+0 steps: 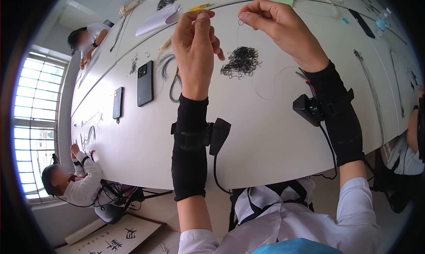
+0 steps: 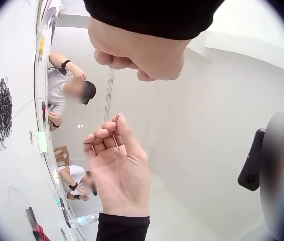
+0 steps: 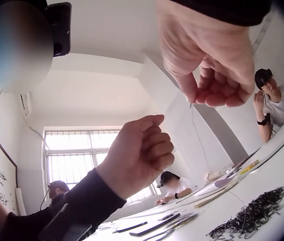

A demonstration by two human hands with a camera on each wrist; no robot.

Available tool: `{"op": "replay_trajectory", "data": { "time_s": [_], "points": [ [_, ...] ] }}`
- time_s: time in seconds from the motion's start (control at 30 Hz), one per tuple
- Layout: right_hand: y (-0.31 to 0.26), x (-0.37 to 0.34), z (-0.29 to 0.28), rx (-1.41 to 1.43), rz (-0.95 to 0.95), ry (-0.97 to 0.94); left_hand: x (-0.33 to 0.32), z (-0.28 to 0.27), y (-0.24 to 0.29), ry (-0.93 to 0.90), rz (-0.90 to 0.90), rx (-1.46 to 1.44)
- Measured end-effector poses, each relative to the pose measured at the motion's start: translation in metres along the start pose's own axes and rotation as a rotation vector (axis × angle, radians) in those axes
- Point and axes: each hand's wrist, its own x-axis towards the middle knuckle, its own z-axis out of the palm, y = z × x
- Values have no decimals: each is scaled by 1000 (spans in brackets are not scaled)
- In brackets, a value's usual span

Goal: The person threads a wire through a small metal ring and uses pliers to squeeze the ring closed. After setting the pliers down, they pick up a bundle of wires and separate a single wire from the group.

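Observation:
Raised over the table, my right hand point(image 1: 281, 30) pinches a tiny fish hook point(image 1: 240, 22) between thumb and fingertips. A thin clear line point(image 3: 200, 135) hangs down from it. Level with it on the left, my left hand point(image 1: 196, 50) has its fingers curled in and the thumb along the index finger; nothing shows in its grasp in the right wrist view. Between and beyond the hands, a tangled pile of small black hooks point(image 1: 241, 61) lies on the white table point(image 1: 256, 143). Red-handled scissors point(image 2: 35, 226) lie partly under my right wrist in the head view.
Left of my left hand lie a black phone point(image 1: 145, 83), a smaller phone point(image 1: 118, 102) and a bundle of grey strands point(image 1: 166, 66). A water bottle point(image 1: 383, 21) stands at the far right. Other people sit around the table.

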Motion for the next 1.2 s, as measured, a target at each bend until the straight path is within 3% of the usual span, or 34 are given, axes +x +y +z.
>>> {"op": "replay_trajectory", "data": {
  "time_s": [0.1, 0.33, 0.67, 0.77, 0.87, 0.97, 1.07, 1.2],
  "points": [
    [-4, -1, -1, 21, 2, -13, 6, 0, -11, -189, 196, 255],
    [-6, -1, 0, 72, 16, -29, 1, 0, -3, -227, -43, 209],
    [-6, -1, 2, 57, -34, -15, 4, -7, -3, -273, -153, 5],
    [-16, -3, -2, 122, 179, -139, 4, -8, 2, -238, -131, -69],
    [-31, -10, 8, 54, 348, -411, 6, -11, 3, -266, -96, -148],
    [-22, -12, 22, 206, 330, -475, 8, -12, 12, -363, -106, -249],
    [-8, -5, 19, 420, 229, -246, 12, -23, 26, -461, -113, -302],
    [-5, 7, -22, 860, 38, -63, 16, -56, 46, -369, -80, -37]
  ]
}}
